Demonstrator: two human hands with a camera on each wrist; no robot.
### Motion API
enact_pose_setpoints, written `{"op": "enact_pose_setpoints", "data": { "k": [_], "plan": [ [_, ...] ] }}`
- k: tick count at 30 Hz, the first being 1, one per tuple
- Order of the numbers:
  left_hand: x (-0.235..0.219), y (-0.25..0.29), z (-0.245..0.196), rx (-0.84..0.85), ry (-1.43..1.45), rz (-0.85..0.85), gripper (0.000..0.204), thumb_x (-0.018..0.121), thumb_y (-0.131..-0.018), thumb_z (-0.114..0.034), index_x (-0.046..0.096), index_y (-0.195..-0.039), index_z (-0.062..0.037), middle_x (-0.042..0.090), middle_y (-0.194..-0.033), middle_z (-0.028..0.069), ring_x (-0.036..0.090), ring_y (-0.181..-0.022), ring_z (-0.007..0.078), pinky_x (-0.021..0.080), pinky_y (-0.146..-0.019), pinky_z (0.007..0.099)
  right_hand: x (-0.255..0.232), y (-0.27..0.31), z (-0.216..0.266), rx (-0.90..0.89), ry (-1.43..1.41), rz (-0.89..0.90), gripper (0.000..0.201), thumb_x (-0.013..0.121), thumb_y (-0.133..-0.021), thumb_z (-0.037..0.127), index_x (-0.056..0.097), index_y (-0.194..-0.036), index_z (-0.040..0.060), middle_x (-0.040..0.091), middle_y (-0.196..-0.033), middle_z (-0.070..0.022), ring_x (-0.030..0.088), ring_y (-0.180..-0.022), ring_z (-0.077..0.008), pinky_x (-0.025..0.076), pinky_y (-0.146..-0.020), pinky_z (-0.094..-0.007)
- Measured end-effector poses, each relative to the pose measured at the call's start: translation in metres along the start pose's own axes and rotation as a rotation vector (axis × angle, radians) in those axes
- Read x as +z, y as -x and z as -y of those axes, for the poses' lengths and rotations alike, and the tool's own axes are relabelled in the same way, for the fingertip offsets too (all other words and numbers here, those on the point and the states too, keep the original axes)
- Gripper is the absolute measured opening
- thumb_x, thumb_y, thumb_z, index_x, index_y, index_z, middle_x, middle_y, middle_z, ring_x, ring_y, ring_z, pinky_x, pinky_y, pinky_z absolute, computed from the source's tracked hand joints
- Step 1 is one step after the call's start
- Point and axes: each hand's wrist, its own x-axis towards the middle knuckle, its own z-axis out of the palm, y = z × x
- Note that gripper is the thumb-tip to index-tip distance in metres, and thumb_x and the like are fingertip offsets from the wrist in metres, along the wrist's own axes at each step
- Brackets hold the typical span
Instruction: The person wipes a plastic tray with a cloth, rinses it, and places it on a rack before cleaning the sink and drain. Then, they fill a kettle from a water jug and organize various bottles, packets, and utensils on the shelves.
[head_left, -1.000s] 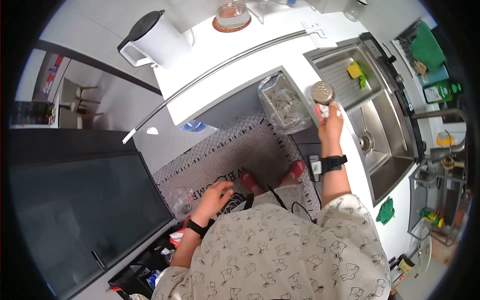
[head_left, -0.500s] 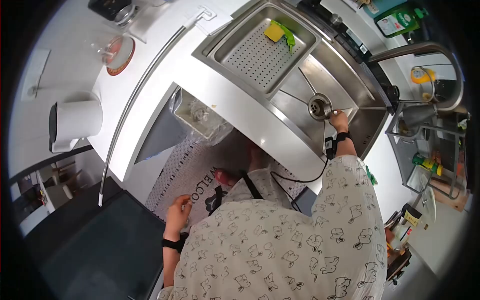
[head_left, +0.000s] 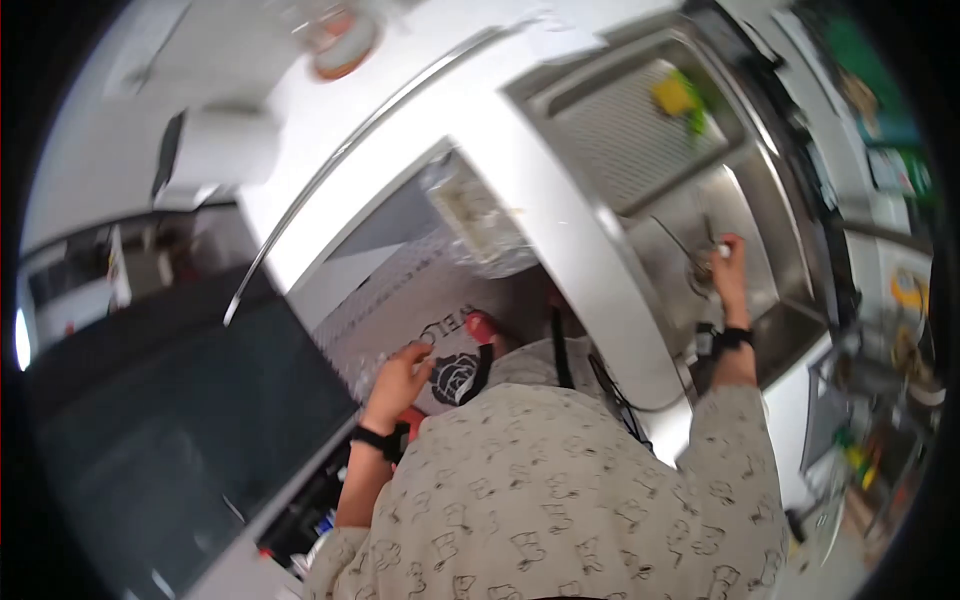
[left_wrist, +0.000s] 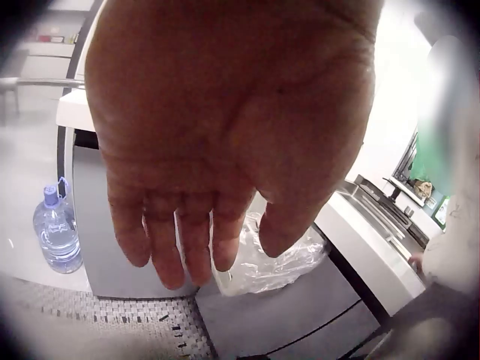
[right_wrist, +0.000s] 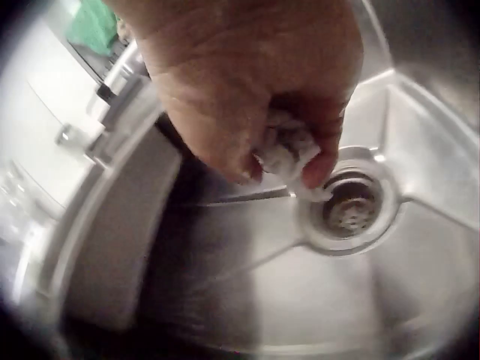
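Observation:
My right hand [head_left: 730,270] is over the steel sink basin [head_left: 765,235], close beside the drain. Between thumb and fingers it pinches a crumpled white tissue [right_wrist: 289,154], partly hidden by the hand. A round perforated strainer [right_wrist: 352,214] sits down in the drain opening, just past the fingertips in the right wrist view. My left hand [head_left: 400,385] hangs in front of the body above the floor mat, holding nothing. In the left wrist view its fingers [left_wrist: 196,247] point down, loosely extended.
A perforated steel tray [head_left: 610,130] with a yellow sponge [head_left: 673,97] sits over the sink's other end. A plastic-lined bin [head_left: 480,215] stands by the counter edge, and a long metal rod [head_left: 370,125] lies along the counter near a white kettle [head_left: 225,155].
A second ago my right hand held the strainer over the counter edge; it moved to the drain, and the strainer now sits there. The hand keeps the tissue. The head view has turned.

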Motion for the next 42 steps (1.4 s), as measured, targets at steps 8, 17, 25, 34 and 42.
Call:
{"op": "enact_pose_setpoints", "data": {
  "k": [8,17,25,34,42],
  "plan": [
    [0.003,0.032,0.024,0.033,0.185,-0.041,0.028,0.059,-0.082,-0.018,0.058,-0.103,-0.0005,0.061,-0.099,0.0186,0.06,-0.09,0.0332,0.048,-0.076,0.0362,0.081,0.007,0.273,-0.046,-0.044,0.393,0.037,0.061,-0.08,0.01,0.041,-0.109,0.0007,0.051,-0.102,-0.0198,0.056,-0.086,-0.0316,0.046,-0.074,-0.0373],
    [0.004,0.114,0.126,-0.125,0.287,-0.189,0.026,0.059,-0.081,-0.016,0.058,-0.103,-0.0016,0.061,-0.097,0.0187,0.061,-0.089,0.0327,0.048,-0.074,0.0365,0.21,0.037,0.306,-0.28,0.172,0.182,0.032,0.066,-0.078,0.018,0.052,-0.1,-0.0015,0.047,-0.1,-0.023,0.053,-0.083,-0.0398,0.046,-0.073,-0.0422],
    [-0.003,0.185,0.229,-0.249,0.378,-0.371,0.026,0.059,-0.082,-0.017,0.058,-0.103,-0.0022,0.063,-0.093,0.0171,0.062,-0.082,0.0301,0.049,-0.07,0.034,0.256,0.06,0.356,-0.515,0.127,0.139,0.035,0.056,-0.083,0.009,0.051,-0.117,0.0121,0.047,-0.116,-0.0176,0.052,-0.1,-0.0368,0.044,-0.086,-0.0406],
    [-0.003,0.251,0.301,-0.375,0.481,-0.442,0.032,0.058,-0.084,-0.021,0.057,-0.107,0.0008,0.063,-0.09,0.0166,0.062,-0.081,0.026,0.048,-0.073,0.0306,0.27,0.048,0.268,-0.624,0.669,0.667,0.048,0.049,-0.078,0.006,0.04,-0.126,0.003,0.038,-0.13,-0.024,0.04,-0.118,-0.0401,0.038,-0.097,-0.0433],
    [-0.106,0.28,0.304,-0.68,0.18,-0.541,0.033,0.06,-0.079,-0.022,0.06,-0.105,-0.0011,0.062,-0.097,0.0218,0.06,-0.089,0.0358,0.048,-0.077,0.0399,0.261,0.035,0.509,-0.616,0.25,0.733,0.046,0.062,-0.082,0.022,0.05,-0.121,0.0004,0.05,-0.122,-0.0211,0.051,-0.111,-0.0334,0.044,-0.09,-0.0354]
  ]
}}
